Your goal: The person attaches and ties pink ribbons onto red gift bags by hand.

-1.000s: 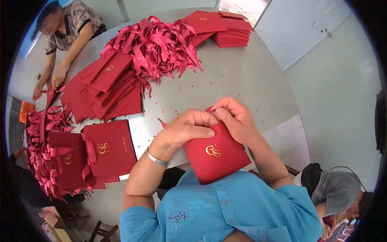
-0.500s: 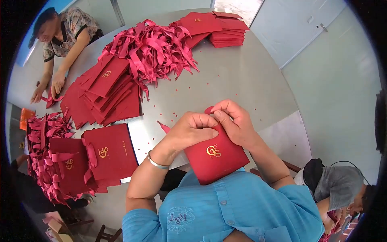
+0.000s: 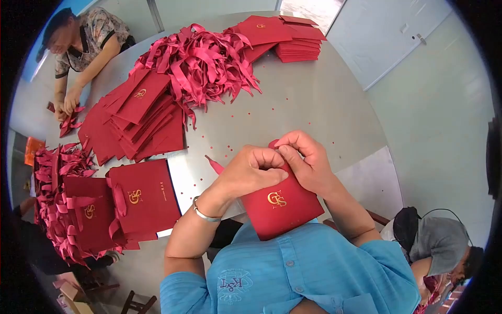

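Note:
A dark red paper bag (image 3: pixel 285 214) with a gold monogram is held upright against my chest, its top edge between my two hands. My left hand (image 3: pixel 253 170) is closed on the bag's upper left side, thumb flat on the front. Out to the left of this hand sticks the tip of a pink ribbon (image 3: pixel 215 165). My right hand (image 3: pixel 306 159) pinches at the top edge, where a small loop of ribbon (image 3: pixel 273 143) shows. The fingers hide how the ribbon passes through the bag.
Flat red bags (image 3: pixel 141 118) lie stacked at left, beside a heap of pink ribbons (image 3: pixel 201 63). More bags (image 3: pixel 298 47) are piled at the back. Ribboned bags (image 3: pixel 144 196) lie front left. A co-worker (image 3: pixel 91 39) handles ribbon across the table (image 3: pixel 314 94); another person (image 3: pixel 439 240) sits at right.
My left thumb has shifted slightly right along the bag's front. The co-worker's hands across the table have come together over the ribboned piece.

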Tool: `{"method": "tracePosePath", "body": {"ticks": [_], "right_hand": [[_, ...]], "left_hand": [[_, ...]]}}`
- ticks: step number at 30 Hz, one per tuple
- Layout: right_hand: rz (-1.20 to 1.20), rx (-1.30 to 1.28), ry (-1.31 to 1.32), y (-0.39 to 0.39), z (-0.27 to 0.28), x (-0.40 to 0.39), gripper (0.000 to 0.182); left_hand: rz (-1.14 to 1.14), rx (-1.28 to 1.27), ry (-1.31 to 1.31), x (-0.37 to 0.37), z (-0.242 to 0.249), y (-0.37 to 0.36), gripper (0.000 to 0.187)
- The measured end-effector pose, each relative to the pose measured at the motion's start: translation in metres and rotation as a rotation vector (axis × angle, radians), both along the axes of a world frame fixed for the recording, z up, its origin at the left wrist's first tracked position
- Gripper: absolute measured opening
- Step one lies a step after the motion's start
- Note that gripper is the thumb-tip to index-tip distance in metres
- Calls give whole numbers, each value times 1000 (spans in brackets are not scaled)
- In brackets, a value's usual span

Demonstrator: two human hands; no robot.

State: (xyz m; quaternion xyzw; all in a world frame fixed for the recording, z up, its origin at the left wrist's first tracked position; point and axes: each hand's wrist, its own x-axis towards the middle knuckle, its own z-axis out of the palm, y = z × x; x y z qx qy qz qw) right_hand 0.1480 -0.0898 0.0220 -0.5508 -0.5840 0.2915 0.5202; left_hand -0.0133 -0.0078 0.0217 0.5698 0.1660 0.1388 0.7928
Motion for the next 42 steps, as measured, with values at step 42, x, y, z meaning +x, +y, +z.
{"method": "tracePosePath", "body": {"ticks": [42], "right_hand": [[-13, 282, -711, -29, 32, 15, 19]], "left_hand": [[23, 83, 128, 5, -14, 9, 13]]}}
